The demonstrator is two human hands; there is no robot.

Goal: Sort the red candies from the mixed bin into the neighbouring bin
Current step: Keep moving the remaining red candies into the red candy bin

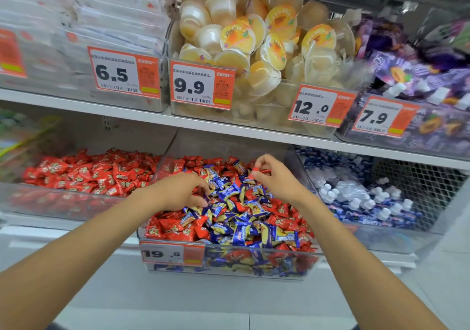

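Mixed bin (254,263): red candies (173,228) in glossy red wrappers with pale print, jumbled with blue-and-yellow candies (239,230). Neighbouring bin (63,202) just left, all red. Right hand (276,179) above pile, thumb and forefinger pinching small red candy (257,170). Left hand (178,192) fingers curled down into pile; grip unclear, possibly on blue wrapper.

The neighbouring bin (63,202) sits just left of the mixed bin (254,263), a bin of capped pouches (381,238) just right of it, and the jelly-cup bin (254,118) one shelf above. The left hand (178,189) rests in the mixed bin's pile. The right hand (274,177), over its rear, pinches a candy (256,169).
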